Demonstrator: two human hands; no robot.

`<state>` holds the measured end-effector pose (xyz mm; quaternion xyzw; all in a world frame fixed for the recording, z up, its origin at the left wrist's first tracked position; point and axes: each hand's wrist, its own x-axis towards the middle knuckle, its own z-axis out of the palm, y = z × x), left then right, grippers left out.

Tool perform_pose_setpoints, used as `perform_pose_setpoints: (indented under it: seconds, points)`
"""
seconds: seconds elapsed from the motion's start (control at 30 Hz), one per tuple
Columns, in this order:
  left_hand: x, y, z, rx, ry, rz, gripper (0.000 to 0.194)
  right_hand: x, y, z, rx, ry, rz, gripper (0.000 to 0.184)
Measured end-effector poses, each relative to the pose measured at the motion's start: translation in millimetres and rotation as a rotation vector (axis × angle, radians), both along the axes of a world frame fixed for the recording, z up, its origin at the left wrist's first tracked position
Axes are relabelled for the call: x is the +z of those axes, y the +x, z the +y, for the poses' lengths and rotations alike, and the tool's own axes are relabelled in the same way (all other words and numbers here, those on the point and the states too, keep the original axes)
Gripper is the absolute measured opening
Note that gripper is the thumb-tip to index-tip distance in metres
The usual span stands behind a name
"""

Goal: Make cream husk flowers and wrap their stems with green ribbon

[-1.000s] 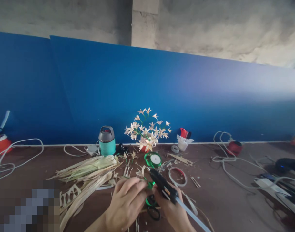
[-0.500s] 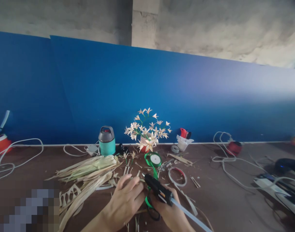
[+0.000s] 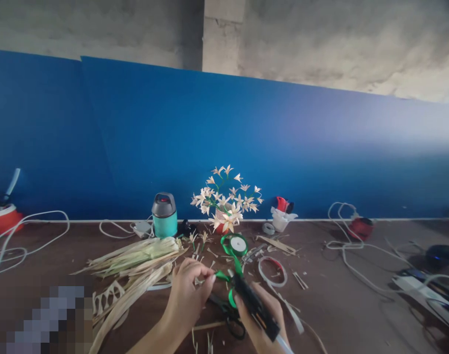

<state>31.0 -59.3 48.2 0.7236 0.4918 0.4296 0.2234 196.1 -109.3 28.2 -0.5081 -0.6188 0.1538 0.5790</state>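
My left hand [image 3: 189,290] is closed in a pinch on the end of a green ribbon [image 3: 223,276]. Whether a flower stem is also between these fingers, I cannot tell. Wrapped in my right hand [image 3: 261,314] is a black hot glue gun [image 3: 254,304], its nozzle pointing up and left beside the ribbon. A translucent glue stick [image 3: 283,345] sticks out of its back. The ribbon runs from a spool [image 3: 238,244] lying beyond the gun. Black-handled scissors [image 3: 235,327] lie on the table between my hands, partly hidden.
Dried husk bundles [image 3: 143,258] lie to the left. Behind the spool stands a pot of pale flowers [image 3: 224,211], with a teal canister [image 3: 164,222] to its left and a white cup [image 3: 280,220] to its right. A clear tape ring [image 3: 272,271] and white cables [image 3: 348,255] lie rightward.
My left hand has turned from palm-down to a pinch at the ribbon's end. The glue gun has swung steeper and its nozzle has shifted right and slightly down. The ribbon is more exposed.
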Motion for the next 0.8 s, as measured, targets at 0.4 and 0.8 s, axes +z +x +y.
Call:
perform_pose_setpoints:
  seconds: [0.4, 0.8]
  points:
    - [5.9, 5.4, -3.2, -0.027, -0.565, -0.512, 0.024, 4.3, -2.3, 1.8, 0.195, -0.145, -0.144, 0.019]
    - [4.6, 5.8, -6.4, -0.086, -0.616, -0.546, 0.026, 2.5, -5.6, 2.1, 0.157, -0.227, -0.092, 0.025]
